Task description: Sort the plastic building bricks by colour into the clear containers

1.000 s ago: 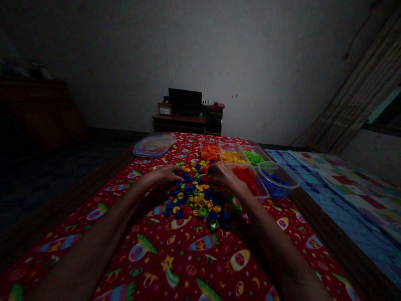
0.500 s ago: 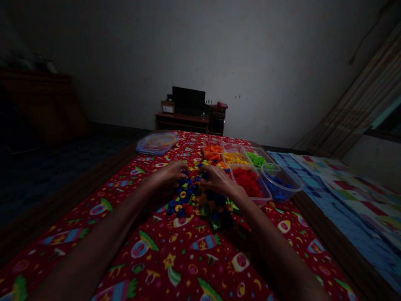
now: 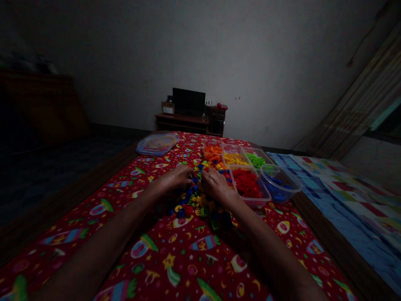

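A mixed pile of small plastic building blocks (image 3: 196,200) in blue, yellow, green, red and orange lies on a red patterned cloth (image 3: 169,251). At the pile's left side, my left hand (image 3: 181,176) has its fingers curled down and together among the pieces. Over the right part of the pile is my right hand (image 3: 215,183), its fingers bent and pressed together near a red piece. What either hand pinches is too dark and small to make out. The hands are a short gap apart.
Right of the pile stand clear containers of sorted blocks: orange (image 3: 213,151), yellow (image 3: 234,159), green (image 3: 256,160), red (image 3: 249,184) and blue (image 3: 280,188). Stacked clear lids (image 3: 156,144) lie at the far left. A monitor (image 3: 189,101) stands on a desk beyond.
Both hands have shifted slightly within the pile, the left a little rightward and the right a little lower. The fingers of my right hand have drawn closer together.
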The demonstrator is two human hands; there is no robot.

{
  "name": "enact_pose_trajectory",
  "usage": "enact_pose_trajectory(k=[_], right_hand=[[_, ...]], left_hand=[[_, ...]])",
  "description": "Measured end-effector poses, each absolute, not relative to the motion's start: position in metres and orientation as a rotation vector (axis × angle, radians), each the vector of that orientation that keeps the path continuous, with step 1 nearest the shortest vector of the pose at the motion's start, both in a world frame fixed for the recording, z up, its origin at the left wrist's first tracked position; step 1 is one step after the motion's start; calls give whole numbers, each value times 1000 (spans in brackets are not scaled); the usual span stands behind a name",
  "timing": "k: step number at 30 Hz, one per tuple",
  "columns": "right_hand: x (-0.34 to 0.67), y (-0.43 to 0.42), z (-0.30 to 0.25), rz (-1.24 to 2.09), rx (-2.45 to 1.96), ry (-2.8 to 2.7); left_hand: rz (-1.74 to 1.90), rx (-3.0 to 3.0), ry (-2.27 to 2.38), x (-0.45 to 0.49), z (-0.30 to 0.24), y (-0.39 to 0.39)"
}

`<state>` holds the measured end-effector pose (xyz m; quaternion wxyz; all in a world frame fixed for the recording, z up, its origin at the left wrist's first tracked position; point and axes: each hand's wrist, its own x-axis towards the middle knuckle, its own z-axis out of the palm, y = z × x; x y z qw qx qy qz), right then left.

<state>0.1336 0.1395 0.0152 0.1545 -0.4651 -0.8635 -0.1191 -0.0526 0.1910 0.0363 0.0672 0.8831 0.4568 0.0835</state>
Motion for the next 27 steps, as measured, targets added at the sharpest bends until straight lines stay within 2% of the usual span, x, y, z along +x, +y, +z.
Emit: enact_pose_trajectory(k=[12,19,27], right_hand=[[140,155,33,48,-1331,-2314],[146,155,49,269,-1200,-2200],[134,148,43,288,-1112,-2270]], left_hand=[[496,2691,1329,-48,23,192],[749,1966,1143,-46,40,186],[898,1426,1031,-32,35,175]])
